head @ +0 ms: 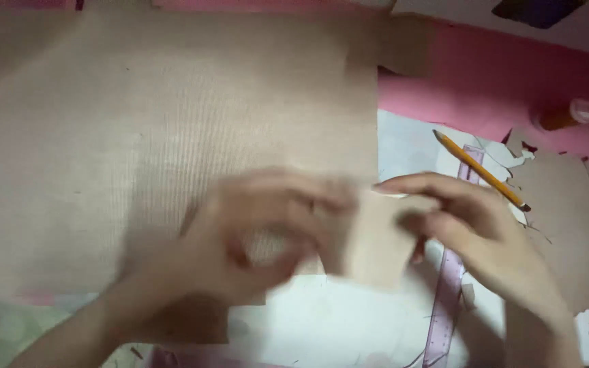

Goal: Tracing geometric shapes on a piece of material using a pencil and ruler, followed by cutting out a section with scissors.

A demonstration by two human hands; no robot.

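Both my hands meet at the lower middle, blurred by motion. My left hand (240,238) is curled around something small and pale that I cannot make out. My right hand (465,232) pinches a small beige cardboard piece (376,252) between thumb and fingers. A yellow pencil (478,169) lies just beyond my right hand, slanted, with its dark tip near my knuckles. A large sheet of beige cardboard (172,123) covers the surface behind my hands.
A clear purple ruler (448,300) runs under my right hand over white paper (335,320). Beige cardboard scraps (567,218) lie at the right. A small brown bottle with a white cap (567,114) lies on the pink surface (485,75) at the upper right.
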